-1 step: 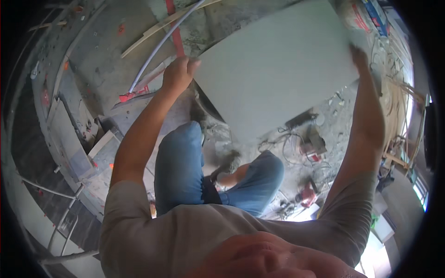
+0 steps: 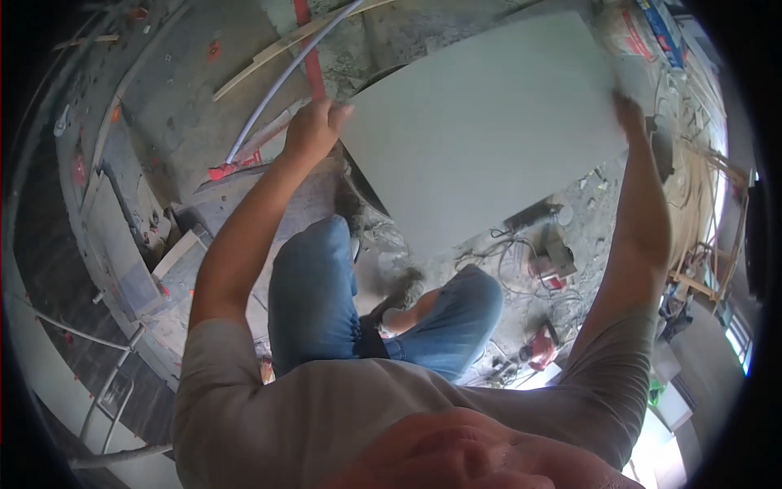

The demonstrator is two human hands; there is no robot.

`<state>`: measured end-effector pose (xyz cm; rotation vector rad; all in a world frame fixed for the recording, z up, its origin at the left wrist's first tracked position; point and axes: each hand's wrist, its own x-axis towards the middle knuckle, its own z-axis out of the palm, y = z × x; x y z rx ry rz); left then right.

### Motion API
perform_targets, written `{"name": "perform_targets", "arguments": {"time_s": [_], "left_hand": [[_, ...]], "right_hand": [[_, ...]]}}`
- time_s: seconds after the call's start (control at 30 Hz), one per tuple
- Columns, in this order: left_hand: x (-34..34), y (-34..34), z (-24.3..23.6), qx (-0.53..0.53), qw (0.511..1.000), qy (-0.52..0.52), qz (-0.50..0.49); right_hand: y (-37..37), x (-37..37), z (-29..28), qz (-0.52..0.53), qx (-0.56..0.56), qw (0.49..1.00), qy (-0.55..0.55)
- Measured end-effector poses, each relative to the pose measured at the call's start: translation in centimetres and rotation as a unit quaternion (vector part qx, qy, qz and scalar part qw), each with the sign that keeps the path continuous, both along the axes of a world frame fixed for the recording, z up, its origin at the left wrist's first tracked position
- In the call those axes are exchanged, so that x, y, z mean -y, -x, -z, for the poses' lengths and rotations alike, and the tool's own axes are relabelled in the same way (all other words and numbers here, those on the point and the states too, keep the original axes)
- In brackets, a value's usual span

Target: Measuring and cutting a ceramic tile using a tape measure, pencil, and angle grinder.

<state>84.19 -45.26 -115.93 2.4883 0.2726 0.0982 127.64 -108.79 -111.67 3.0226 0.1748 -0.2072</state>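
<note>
A large, flat, pale grey-green tile [image 2: 481, 130] fills the space in front of me, tilted, with one corner toward my knees. My left hand [image 2: 316, 129] grips its left edge, thumb on top and fingers curled under. On the far right edge, my right hand [image 2: 630, 116] is closed around the tile; it is a little blurred and its fingertips are hidden. Part of a dark curved rim [image 2: 364, 186] shows from beneath the tile's left side. What lies under the tile is mostly hidden.
A red power tool [image 2: 540, 346] and a tangled cable [image 2: 509, 248] lie on the dusty floor to the right of my knees. A squeegee-like tool with a long pale handle [image 2: 285, 77] lies at left. Bags [image 2: 627, 33] stand at the far right; wood strips [image 2: 269, 57] lie far left.
The tile has shifted slightly nearer to me, its far corner lower in the view. My right hand has come slightly nearer with it; my left hand has barely moved.
</note>
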Motion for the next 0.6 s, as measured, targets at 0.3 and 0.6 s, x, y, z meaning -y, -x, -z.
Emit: {"name": "perform_targets", "arguments": {"time_s": [0.3, 0.6], "left_hand": [[-6.5, -8.2, -1.1, -0.039, 0.994, -0.068, 0.072], [-12.7, -5.3, -3.0, -0.168, 0.983, -0.069, 0.036]], "right_hand": [[21.9, 2.1, 5.1, 0.089, -0.031, 0.985, -0.145], [34.8, -5.5, 1.0, 0.118, -0.176, 0.933, -0.292]]}}
